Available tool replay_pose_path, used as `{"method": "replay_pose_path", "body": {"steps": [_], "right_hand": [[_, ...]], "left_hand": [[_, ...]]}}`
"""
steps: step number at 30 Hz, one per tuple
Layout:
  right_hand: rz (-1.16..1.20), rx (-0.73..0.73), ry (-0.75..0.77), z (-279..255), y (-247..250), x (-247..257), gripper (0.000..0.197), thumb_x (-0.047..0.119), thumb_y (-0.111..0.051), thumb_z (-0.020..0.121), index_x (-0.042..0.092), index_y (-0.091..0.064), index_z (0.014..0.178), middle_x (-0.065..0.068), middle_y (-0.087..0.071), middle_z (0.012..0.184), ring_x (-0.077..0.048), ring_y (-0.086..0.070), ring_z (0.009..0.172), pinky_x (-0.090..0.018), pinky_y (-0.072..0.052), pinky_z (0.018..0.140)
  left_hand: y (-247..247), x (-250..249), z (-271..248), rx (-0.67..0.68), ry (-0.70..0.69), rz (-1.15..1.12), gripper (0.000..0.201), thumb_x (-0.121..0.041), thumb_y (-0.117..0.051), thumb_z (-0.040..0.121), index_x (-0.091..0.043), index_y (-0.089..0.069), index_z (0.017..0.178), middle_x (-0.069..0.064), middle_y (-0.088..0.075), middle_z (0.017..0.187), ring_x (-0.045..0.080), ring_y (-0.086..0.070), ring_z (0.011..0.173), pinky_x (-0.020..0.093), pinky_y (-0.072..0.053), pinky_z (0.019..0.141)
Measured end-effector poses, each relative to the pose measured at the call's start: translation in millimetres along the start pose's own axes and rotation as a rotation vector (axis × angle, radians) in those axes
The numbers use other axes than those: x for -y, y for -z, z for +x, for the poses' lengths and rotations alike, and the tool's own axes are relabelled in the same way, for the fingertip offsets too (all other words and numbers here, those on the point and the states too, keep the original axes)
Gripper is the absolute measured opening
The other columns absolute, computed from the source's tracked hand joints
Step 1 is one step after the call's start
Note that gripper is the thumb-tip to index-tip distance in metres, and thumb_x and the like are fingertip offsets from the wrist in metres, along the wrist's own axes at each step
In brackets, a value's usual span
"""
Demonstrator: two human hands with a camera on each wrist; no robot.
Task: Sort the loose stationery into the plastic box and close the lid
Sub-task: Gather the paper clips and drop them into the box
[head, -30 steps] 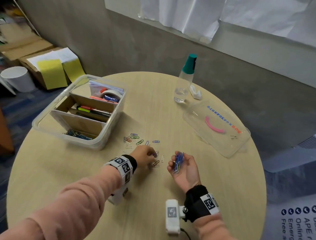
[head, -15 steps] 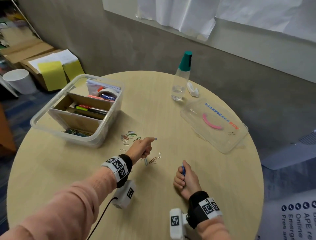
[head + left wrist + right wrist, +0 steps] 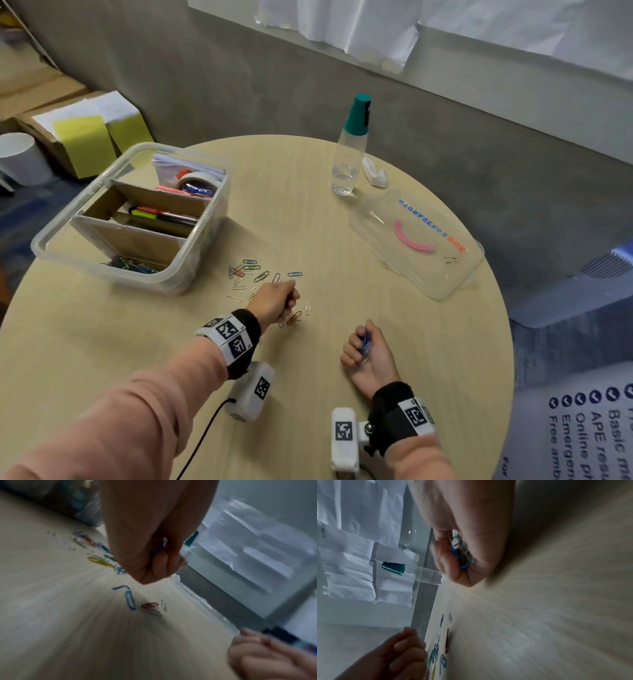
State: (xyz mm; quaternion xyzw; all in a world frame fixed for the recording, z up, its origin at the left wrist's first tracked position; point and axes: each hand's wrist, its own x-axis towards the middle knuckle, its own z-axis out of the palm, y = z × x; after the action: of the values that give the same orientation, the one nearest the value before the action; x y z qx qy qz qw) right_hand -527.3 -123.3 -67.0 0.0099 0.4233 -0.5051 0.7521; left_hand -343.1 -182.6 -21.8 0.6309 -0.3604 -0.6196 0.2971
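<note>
Coloured paper clips (image 3: 255,272) lie scattered on the round wooden table (image 3: 342,359), right of the open clear plastic box (image 3: 130,219). My left hand (image 3: 279,301) hovers over them, fingers curled, pinching a blue paper clip (image 3: 161,547). More clips (image 3: 131,599) lie just below it. My right hand (image 3: 364,346) rests on the table, palm up, fingers curled round a bunch of blue clips (image 3: 461,551). The clear lid (image 3: 416,243), with a pink handle, lies at the right.
The box has cardboard dividers holding markers (image 3: 161,216), tape (image 3: 197,181) and paper clips (image 3: 128,265). A clear bottle with a teal cap (image 3: 349,154) and a crumpled wrapper (image 3: 375,173) stand at the back. Cardboard boxes and a white bin (image 3: 20,161) are on the floor, left.
My right hand has closed its fingers over the blue clips and settled on the table. My left hand moved slightly away from me among the scattered clips and picked one up.
</note>
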Motion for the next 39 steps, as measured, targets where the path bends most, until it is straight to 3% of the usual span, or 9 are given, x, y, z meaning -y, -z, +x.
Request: {"method": "replay_pose_path", "body": {"steps": [4,9,17,20,24,27,30,34,39], "right_hand": [[-0.068,0.010,-0.009,0,5,2,0.036,0.028,-0.035,0.094,0.017,-0.036,0.060,0.005,-0.028,0.038,-0.007,-0.021,0.023,-0.013,-0.016,0.029],[-0.090,0.006,0.017,-3,6,-1,0.038,0.027,-0.035,0.095,0.016,-0.036,0.059,0.005,-0.026,0.038,-0.006,-0.019,0.023,-0.013,-0.016,0.030],[-0.118,0.006,0.023,-3,5,-3,0.039,0.029,-0.034,0.097,0.016,-0.038,0.060,0.005,-0.027,0.038,-0.006,-0.021,0.025,-0.013,-0.017,0.031],[-0.119,0.009,0.025,-3,5,-4,0.038,0.029,-0.035,0.096,0.016,-0.038,0.061,0.005,-0.027,0.039,-0.006,-0.021,0.025,-0.014,-0.017,0.031],[-0.114,0.008,0.022,-2,5,-3,0.038,0.030,-0.035,0.096,0.016,-0.038,0.061,0.004,-0.028,0.039,-0.007,-0.021,0.025,-0.014,-0.017,0.031],[-0.118,0.007,0.016,-1,4,-3,0.039,0.030,-0.035,0.096,0.016,-0.039,0.061,0.004,-0.028,0.039,-0.007,-0.021,0.025,-0.015,-0.018,0.031],[-0.128,0.000,0.017,-1,4,-3,0.039,0.031,-0.035,0.097,0.016,-0.040,0.061,0.004,-0.029,0.039,-0.007,-0.022,0.026,-0.015,-0.018,0.031],[-0.131,-0.006,0.014,-1,3,-2,0.038,0.031,-0.034,0.097,0.016,-0.039,0.062,0.005,-0.029,0.039,-0.007,-0.022,0.026,-0.014,-0.018,0.031],[-0.161,-0.028,0.011,0,-1,-1,0.038,0.031,-0.035,0.097,0.016,-0.038,0.062,0.005,-0.028,0.039,-0.007,-0.022,0.026,-0.013,-0.018,0.031]], "left_hand": [[-2,12,4,-0.069,-0.164,0.663,0.017,-0.024,-0.052,0.090,-0.011,-0.064,0.091,0.000,-0.058,0.075,0.014,-0.052,0.066,0.022,-0.040,0.060],[-3,19,5,-0.064,-0.185,1.063,0.026,-0.032,-0.067,0.081,-0.016,-0.060,0.100,0.002,-0.060,0.110,0.021,-0.057,0.102,0.030,-0.046,0.084],[-15,3,-1,0.145,-0.375,1.513,0.029,-0.015,-0.033,0.098,0.000,-0.051,0.116,0.016,-0.052,0.119,0.032,-0.056,0.107,0.038,-0.044,0.085],[-9,-17,0,0.132,-0.309,1.069,0.024,-0.012,-0.031,0.097,-0.001,-0.053,0.095,0.016,-0.056,0.100,0.029,-0.056,0.096,0.032,-0.039,0.074],[-4,-32,2,0.202,-0.027,-0.182,0.027,-0.010,-0.023,0.087,-0.015,-0.032,0.062,0.001,-0.028,0.062,0.012,-0.026,0.049,0.022,-0.021,0.045],[-3,-32,3,0.232,0.065,-0.420,0.026,-0.010,-0.026,0.085,-0.012,-0.044,0.066,0.001,-0.038,0.061,0.011,-0.035,0.048,0.019,-0.025,0.042],[-5,-29,8,0.219,0.106,-0.302,0.025,-0.012,-0.034,0.087,-0.011,-0.053,0.071,0.001,-0.051,0.063,0.011,-0.045,0.052,0.017,-0.029,0.040],[-12,-23,17,0.101,0.051,0.025,0.025,-0.028,-0.050,0.090,-0.018,-0.045,0.068,0.000,-0.041,0.061,0.013,-0.039,0.049,0.019,-0.026,0.044],[-20,-6,22,-0.096,-0.174,1.015,0.030,-0.042,-0.051,0.089,-0.012,-0.056,0.092,0.007,-0.063,0.096,0.024,-0.059,0.091,0.027,-0.038,0.070]]}}
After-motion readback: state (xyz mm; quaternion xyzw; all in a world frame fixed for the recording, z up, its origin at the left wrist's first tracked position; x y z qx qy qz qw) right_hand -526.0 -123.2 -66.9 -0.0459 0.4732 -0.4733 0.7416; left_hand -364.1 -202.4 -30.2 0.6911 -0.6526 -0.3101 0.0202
